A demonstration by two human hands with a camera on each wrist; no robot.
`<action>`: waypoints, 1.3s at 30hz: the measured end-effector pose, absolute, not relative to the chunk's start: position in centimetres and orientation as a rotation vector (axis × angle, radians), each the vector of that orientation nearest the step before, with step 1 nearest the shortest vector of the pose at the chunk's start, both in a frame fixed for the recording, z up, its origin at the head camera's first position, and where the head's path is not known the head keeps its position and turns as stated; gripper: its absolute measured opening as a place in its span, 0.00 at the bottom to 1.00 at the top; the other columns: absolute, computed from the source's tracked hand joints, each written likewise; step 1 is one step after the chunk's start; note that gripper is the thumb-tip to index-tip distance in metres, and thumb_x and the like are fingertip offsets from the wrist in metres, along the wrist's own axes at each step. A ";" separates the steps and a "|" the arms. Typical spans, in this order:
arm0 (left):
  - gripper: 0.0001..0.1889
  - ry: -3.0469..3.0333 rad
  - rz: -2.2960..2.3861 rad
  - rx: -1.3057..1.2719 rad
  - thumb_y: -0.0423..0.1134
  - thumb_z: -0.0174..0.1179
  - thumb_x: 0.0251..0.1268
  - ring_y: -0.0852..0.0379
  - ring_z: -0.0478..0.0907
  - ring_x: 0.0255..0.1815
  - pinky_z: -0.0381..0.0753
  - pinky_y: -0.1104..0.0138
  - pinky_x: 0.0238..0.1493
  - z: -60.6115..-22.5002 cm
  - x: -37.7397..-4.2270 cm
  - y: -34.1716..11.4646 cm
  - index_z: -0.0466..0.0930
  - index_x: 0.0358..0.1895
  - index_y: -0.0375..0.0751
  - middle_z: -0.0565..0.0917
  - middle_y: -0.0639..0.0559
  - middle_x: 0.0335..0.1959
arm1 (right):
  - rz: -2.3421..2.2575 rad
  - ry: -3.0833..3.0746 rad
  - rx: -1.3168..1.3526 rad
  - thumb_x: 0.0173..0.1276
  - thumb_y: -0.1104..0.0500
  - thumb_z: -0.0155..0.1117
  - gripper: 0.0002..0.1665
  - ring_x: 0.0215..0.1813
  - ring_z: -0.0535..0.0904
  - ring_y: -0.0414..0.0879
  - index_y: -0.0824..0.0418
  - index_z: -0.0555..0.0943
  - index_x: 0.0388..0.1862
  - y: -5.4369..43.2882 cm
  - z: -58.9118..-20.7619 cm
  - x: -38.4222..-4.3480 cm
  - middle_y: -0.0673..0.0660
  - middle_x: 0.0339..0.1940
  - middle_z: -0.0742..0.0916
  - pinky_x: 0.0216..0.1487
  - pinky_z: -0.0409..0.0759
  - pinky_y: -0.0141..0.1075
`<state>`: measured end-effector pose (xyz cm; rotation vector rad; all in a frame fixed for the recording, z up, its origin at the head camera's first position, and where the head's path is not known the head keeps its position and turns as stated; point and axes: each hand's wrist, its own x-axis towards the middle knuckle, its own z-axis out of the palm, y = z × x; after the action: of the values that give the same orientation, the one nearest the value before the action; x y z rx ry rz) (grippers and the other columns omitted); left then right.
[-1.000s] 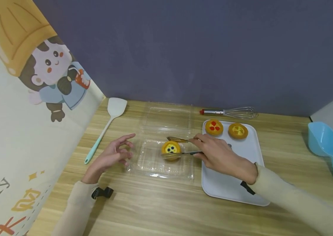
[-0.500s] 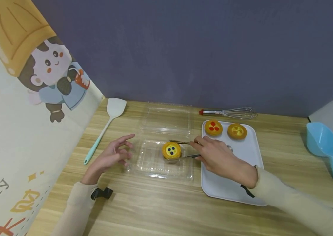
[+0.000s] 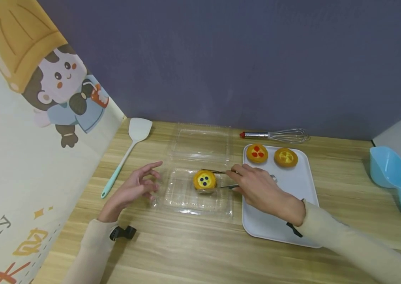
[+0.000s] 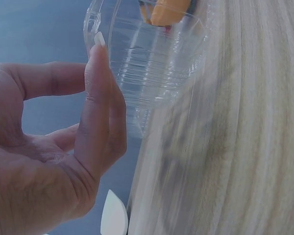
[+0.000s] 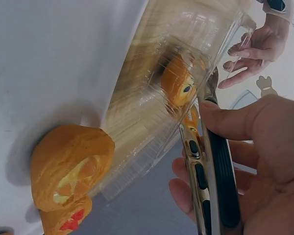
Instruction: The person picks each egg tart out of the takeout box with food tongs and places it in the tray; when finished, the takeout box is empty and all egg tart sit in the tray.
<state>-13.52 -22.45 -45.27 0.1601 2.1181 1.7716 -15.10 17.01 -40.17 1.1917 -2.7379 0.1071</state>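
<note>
A small tart with dark blue dots on a yellow top sits in the base of a clear plastic clamshell box, its lid folded back. My right hand grips metal tongs with dark handle inserts. Their ends reach over the box's right side, on either side of the tart; whether they press on it I cannot tell. To the left of the box hovers my left hand, fingers loosely bent and holding nothing. In the left wrist view a fingertip is close to the box's edge; contact is unclear.
A white tray on the right bears a red-dotted tart and a yellow-topped tart. Behind it lies a whisk. A white spatula is at the left, a blue scoop at the far right.
The ends of the tongs have dropped lower around the tart, uncovering its top. The tart has shifted very slightly left. My left hand has stayed in place.
</note>
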 end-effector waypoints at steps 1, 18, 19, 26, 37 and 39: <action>0.42 2.118 1.773 0.160 0.22 0.57 0.66 0.60 0.80 0.33 0.91 0.67 0.29 -45.3 -13.5 -22.4 0.51 0.84 0.36 0.68 0.32 0.59 | 0.108 -2.737 1.191 0.62 0.59 0.79 0.29 0.48 0.86 0.49 0.58 0.83 0.64 17.0 -40.2 -15.1 0.55 0.53 0.86 0.33 0.90 0.40; 0.43 2.123 1.774 0.156 0.22 0.57 0.66 0.58 0.81 0.34 0.91 0.66 0.29 -45.4 -13.4 -22.3 0.51 0.84 0.36 0.69 0.33 0.59 | 0.170 -2.711 1.195 0.63 0.60 0.78 0.29 0.49 0.86 0.48 0.58 0.83 0.64 17.4 -40.9 -15.2 0.55 0.53 0.86 0.35 0.90 0.40; 0.43 2.125 1.773 0.155 0.22 0.57 0.66 0.58 0.81 0.34 0.91 0.66 0.29 -45.4 -13.4 -22.3 0.51 0.84 0.36 0.69 0.33 0.59 | 0.176 -2.705 1.197 0.63 0.60 0.78 0.29 0.49 0.85 0.48 0.58 0.83 0.64 17.4 -41.0 -15.2 0.55 0.53 0.86 0.35 0.90 0.40; 0.42 2.138 1.765 0.141 0.22 0.58 0.67 0.60 0.80 0.33 0.91 0.66 0.28 -45.4 -13.5 -22.2 0.52 0.83 0.36 0.69 0.33 0.58 | 0.224 -2.685 1.190 0.63 0.59 0.78 0.29 0.49 0.86 0.48 0.57 0.83 0.64 17.6 -41.4 -15.1 0.55 0.54 0.86 0.32 0.88 0.39; 0.42 2.138 1.770 0.141 0.22 0.58 0.66 0.60 0.80 0.32 0.91 0.65 0.28 -45.4 -13.5 -22.1 0.52 0.83 0.35 0.69 0.33 0.58 | 0.362 -2.691 1.073 0.65 0.56 0.78 0.33 0.48 0.87 0.49 0.54 0.80 0.69 18.9 -40.9 -14.4 0.54 0.60 0.86 0.33 0.88 0.40; 0.42 2.138 1.774 0.146 0.21 0.58 0.66 0.60 0.80 0.32 0.91 0.65 0.28 -45.4 -13.5 -22.1 0.52 0.83 0.35 0.69 0.33 0.58 | 0.388 -2.673 1.049 0.64 0.57 0.78 0.33 0.47 0.87 0.48 0.54 0.81 0.69 19.4 -40.7 -14.2 0.54 0.60 0.86 0.33 0.88 0.40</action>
<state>-13.52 -22.05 -45.40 0.1456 2.1380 1.7739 -14.16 19.38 -40.75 1.0492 -2.6727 0.3882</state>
